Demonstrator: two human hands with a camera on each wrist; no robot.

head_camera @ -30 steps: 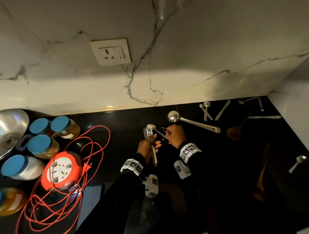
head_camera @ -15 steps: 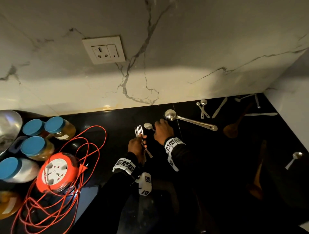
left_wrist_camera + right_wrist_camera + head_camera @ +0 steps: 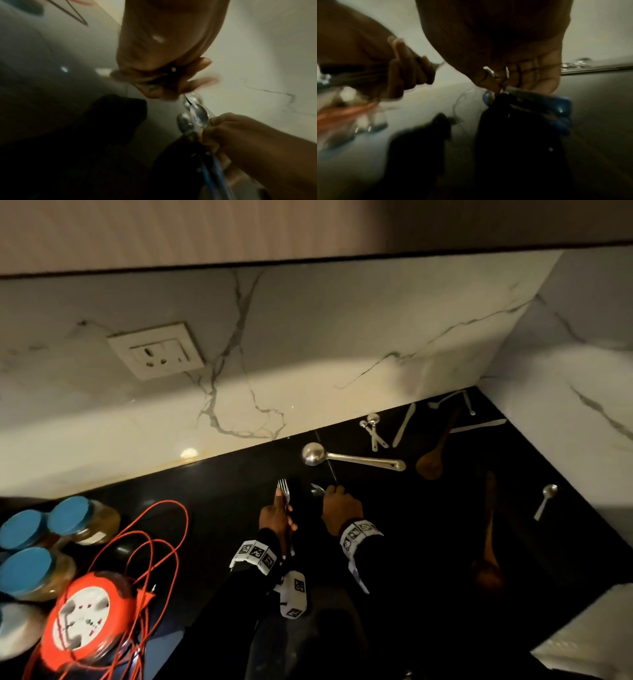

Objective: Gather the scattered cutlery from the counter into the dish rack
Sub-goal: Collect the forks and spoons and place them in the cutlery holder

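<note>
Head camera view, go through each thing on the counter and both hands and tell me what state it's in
Left hand: grips fork.
Fork: held, tines pointing up.
Right hand: grips spoons.
Spoons: bunched in right hand.
Ladle: lying flat on counter.
Wooden spoon: lying on counter, untouched.
Small spoon: lying alone near right wall.
Jars: upright, blue lids on.
Orange cable reel: cord partly unwound.

Left hand (image 3: 275, 517) gripping a fork (image 3: 283, 491) tines up, right hand (image 3: 340, 510) holding a small spoon (image 3: 317, 489) just beside it, above a black table (image 3: 222, 498), steel ladle (image 3: 349, 457), wooden spoons (image 3: 433, 455) beyond, orange cable reel (image 3: 82, 623) at left
</note>
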